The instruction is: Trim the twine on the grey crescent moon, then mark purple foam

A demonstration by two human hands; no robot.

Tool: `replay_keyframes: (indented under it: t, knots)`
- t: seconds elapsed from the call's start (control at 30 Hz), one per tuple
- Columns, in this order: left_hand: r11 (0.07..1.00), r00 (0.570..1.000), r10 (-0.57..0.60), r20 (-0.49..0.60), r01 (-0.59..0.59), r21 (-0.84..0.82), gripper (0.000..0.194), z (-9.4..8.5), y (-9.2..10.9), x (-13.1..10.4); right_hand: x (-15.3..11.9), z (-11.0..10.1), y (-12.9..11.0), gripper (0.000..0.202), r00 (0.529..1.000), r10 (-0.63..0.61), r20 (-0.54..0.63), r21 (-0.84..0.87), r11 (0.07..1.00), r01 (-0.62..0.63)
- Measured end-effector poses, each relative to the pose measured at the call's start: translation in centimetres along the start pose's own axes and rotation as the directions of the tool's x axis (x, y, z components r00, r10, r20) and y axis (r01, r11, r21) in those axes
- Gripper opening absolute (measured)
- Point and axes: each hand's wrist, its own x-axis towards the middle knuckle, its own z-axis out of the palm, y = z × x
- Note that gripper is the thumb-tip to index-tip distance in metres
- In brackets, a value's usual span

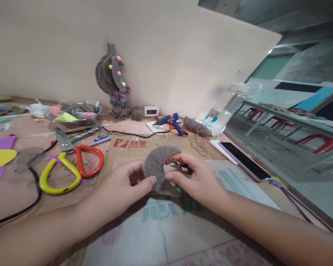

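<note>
A crescent wrapped in grey yarn is held upright above the plastic-covered cardboard. My left hand grips its outer left edge, thumb across the front. On the inner side, my right hand pinches it with thumb and index finger; a small dark metallic object, too unclear to name, shows inside that hand. A strand of yarn trails down over the plastic sheet. Behind the hands lie a blue glue gun and a bundle of grey yarn.
Scissors with yellow and red handles, a black cable and a bowl of craft pieces are at left. A phone lies at right. Finished crescents with pompoms hang on the back wall, near a small digital clock.
</note>
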Motion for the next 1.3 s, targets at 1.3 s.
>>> replay_keyframes:
  t: [1.3]
  knots:
    - [0.996, 0.998, -0.015, 0.063, 0.020, -0.085, 0.021, -0.2, 0.3, -0.3, 0.1, 0.8, -1.0, 0.025, 0.900, 0.282, 0.333, 0.540, 0.726, -0.427]
